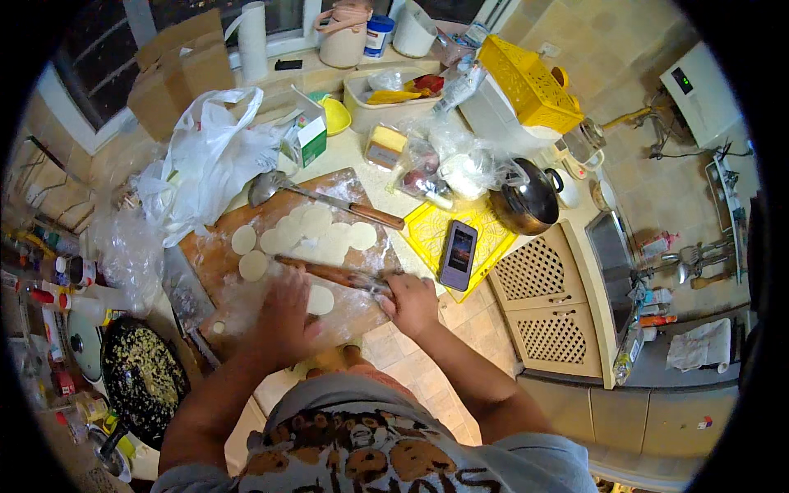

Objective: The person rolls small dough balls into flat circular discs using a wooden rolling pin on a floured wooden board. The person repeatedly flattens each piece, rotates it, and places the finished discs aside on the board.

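Observation:
My right hand [409, 298] grips the right end of a wooden rolling pin [333, 275], which lies slantwise over a floured wooden board [203, 249]. Blurred, my left hand [285, 317] is over the board near the pin's left part; whether it touches the pin I cannot tell. Between the hands, just below the pin, lies a round dough wrapper [320, 300]. Beyond the pin, several thin wrappers [314, 231] overlap in a pile. A small dough piece [219, 327] sits at the lower left. A metal ladle with a wooden handle [377, 215] rests across the board's far side.
A cleaver [185, 289] lies at the board's left edge, near a black pan of chopped filling [145, 376]. White plastic bags [206, 166] stand at the back left. To the right are a phone [458, 255] on a yellow plastic tray [425, 231] and a lidded pot [527, 197].

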The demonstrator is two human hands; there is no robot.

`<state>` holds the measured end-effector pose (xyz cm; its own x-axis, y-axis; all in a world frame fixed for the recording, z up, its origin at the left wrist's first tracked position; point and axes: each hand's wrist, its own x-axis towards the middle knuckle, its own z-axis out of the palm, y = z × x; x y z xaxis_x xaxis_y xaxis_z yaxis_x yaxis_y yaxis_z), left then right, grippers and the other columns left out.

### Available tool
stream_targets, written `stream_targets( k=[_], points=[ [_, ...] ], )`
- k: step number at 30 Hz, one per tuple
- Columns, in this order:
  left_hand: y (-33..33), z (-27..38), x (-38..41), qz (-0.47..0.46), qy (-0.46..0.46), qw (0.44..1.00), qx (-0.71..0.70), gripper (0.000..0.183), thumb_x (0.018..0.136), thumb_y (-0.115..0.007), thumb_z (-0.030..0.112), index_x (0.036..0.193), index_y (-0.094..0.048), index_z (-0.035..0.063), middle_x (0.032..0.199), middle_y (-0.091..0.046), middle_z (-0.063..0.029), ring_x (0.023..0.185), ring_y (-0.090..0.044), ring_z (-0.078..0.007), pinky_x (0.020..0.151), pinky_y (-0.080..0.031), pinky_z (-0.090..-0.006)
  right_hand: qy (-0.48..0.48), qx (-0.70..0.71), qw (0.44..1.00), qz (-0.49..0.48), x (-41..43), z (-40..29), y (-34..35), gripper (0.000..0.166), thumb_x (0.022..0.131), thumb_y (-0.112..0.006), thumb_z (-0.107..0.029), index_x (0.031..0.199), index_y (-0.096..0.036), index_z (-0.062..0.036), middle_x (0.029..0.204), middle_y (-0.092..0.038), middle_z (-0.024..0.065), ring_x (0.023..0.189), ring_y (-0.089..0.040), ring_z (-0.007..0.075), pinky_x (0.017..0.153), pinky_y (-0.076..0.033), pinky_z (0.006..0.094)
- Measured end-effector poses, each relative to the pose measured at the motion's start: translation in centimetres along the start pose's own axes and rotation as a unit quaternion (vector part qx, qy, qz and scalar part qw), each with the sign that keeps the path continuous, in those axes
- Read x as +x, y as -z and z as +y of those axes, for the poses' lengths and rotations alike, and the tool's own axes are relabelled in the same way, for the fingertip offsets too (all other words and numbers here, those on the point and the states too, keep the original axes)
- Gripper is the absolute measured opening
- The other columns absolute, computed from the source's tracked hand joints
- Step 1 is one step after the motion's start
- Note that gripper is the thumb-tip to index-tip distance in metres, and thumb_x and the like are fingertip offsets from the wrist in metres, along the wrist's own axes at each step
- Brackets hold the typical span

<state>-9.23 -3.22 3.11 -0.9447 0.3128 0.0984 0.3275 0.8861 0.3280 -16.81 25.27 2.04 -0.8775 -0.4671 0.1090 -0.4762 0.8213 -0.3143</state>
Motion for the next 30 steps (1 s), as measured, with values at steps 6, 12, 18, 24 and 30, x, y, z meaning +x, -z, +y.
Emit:
stream_targets(
  k=[6,12,18,24,30],
  points=[
    [-2.8,0.0,-0.8,-0.058,-0.061,0.996,-0.033,0.085,0.086,-0.067,0.052,0.145,-0.046,-0.0055,0.154,-0.044,-0.0262,0.149,-0.035,-0.0398,0.122,-0.022,-0.0580,-0.039,0.157,0.986,0.045,-2.5,0.4,-0.1,0.027,0.081,-0.079,-0.026,0.099,-0.069,-0.0090,0.101,-0.072,0.0122,0.096,-0.068,0.0343,0.082,-0.049,0.0491],
    [-6.6,3.3,-1.5,-0.022,0.131,0.990,-0.055,0.085,0.086,-0.067,0.055,0.151,-0.046,0.0049,0.163,-0.036,-0.0173,0.155,-0.023,-0.0359,0.124,-0.017,-0.0587,-0.086,0.280,0.952,0.088,-3.2,0.8,-1.8,0.029,0.088,-0.075,-0.010,0.114,-0.066,0.0007,0.079,-0.068,0.0107,0.068,-0.065,0.0191,0.067,-0.054,0.0338],
    [-6.3,3.1,-2.7,0.023,0.080,0.996,-0.024,0.075,0.090,-0.063,0.052,0.150,-0.050,0.0082,0.162,-0.039,-0.0116,0.153,-0.028,-0.0317,0.122,-0.021,-0.0555,-0.087,0.324,0.941,0.038,-4.0,2.6,-3.2,0.028,0.092,-0.070,-0.010,0.117,-0.062,0.0003,0.082,-0.061,0.0075,0.072,-0.056,0.0147,0.068,-0.048,0.0301],
    [-6.5,1.9,1.7,0.097,0.149,0.978,0.110,0.033,0.089,-0.061,0.026,0.117,-0.071,0.0116,0.129,-0.065,-0.0063,0.127,-0.053,-0.0248,0.106,-0.042,-0.0441,-0.108,0.360,0.927,-0.021,-3.1,0.7,-1.1,0.017,0.100,-0.062,-0.008,0.114,-0.059,-0.0005,0.095,-0.057,0.0003,0.085,-0.049,0.0089,0.078,-0.044,0.0247],
    [-8.3,0.8,5.0,0.041,0.247,0.968,0.013,0.020,0.085,-0.059,0.013,0.096,-0.076,0.0098,0.098,-0.074,-0.0110,0.099,-0.069,-0.0280,0.088,-0.053,-0.0435,-0.088,0.358,0.929,0.020,-2.7,0.6,-0.4,0.015,0.100,-0.062,-0.011,0.110,-0.056,-0.0013,0.086,-0.043,-0.0032,0.078,-0.039,0.0080,0.071,-0.038,0.0238]
  ],
)
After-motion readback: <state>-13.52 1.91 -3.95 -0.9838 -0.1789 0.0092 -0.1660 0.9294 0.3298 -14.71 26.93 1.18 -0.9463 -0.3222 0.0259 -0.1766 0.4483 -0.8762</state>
